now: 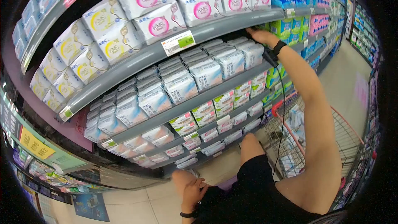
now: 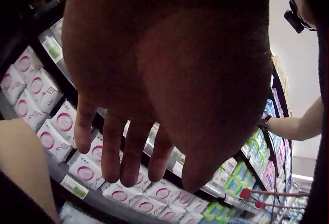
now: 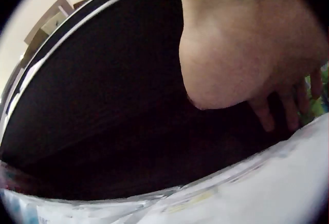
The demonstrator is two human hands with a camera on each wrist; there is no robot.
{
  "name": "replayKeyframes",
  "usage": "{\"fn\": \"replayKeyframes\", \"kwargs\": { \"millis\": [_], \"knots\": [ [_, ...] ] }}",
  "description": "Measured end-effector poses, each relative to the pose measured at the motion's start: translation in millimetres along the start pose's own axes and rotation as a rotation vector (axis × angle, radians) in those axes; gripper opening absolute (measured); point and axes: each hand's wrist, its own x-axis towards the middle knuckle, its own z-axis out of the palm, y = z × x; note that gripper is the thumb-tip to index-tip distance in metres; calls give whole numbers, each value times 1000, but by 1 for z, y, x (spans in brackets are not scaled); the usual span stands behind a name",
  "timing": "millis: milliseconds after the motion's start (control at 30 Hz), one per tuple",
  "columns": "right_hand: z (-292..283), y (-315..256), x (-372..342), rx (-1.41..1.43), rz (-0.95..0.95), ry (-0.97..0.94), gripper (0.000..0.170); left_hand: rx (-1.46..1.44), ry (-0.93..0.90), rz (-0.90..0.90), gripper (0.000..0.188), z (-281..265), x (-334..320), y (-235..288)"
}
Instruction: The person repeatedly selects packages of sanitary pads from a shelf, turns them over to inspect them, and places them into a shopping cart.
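The right hand (image 1: 264,37) reaches over the end of a row of white and blue packs (image 1: 251,54), just under the shelf edge above. In the right wrist view the same hand (image 3: 257,54) has its fingers extended above a white pack (image 3: 257,183), with a dark space beside it; no held object shows. The left hand (image 1: 194,191) lies by the knee in the head view. Its palm (image 2: 169,80) fills much of the left wrist view, fingers loosely extended and holding nothing.
White packs with pink circles (image 1: 159,25) line the shelf above, beside ones with yellow circles (image 1: 114,47). Green packs (image 1: 204,114) fill a lower shelf. A wire shopping cart (image 1: 344,130) with items inside stands at the right. A black cable (image 1: 283,108) hangs from the right wrist.
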Motion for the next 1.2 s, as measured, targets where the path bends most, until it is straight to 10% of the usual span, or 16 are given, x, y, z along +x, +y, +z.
{"fn": "replayKeyframes", "kwargs": {
  "millis": [67, 233, 333, 600, 767, 867, 1200],
  "knots": [
    [0, 31, -22, -27, -73, 101, 96, -27, 8, 15, 29, 1, -1, -5],
    [4, 99, -112, 538, 173, 568, 77, 5, -94, 4, 27, 3, 8, -6],
    [6, 142, -175, 1345, 41, 485, 52, 6, -146, 56, 27, 10, 24, -4],
    [79, 277, -264, 1802, -181, -104, 32, 22, -328, 187, 30, 26, 70, 30],
    [187, 349, -281, 1319, 489, -78, 37, 41, -357, 193, 30, 24, 83, 48],
    [257, 388, -279, 378, 512, 45, 52, 89, -369, 234, 30, 29, 84, 48],
    [325, 363, -281, 186, 669, 59, 111, 4, -387, 139, 29, 23, 66, 63]
  ]
}}
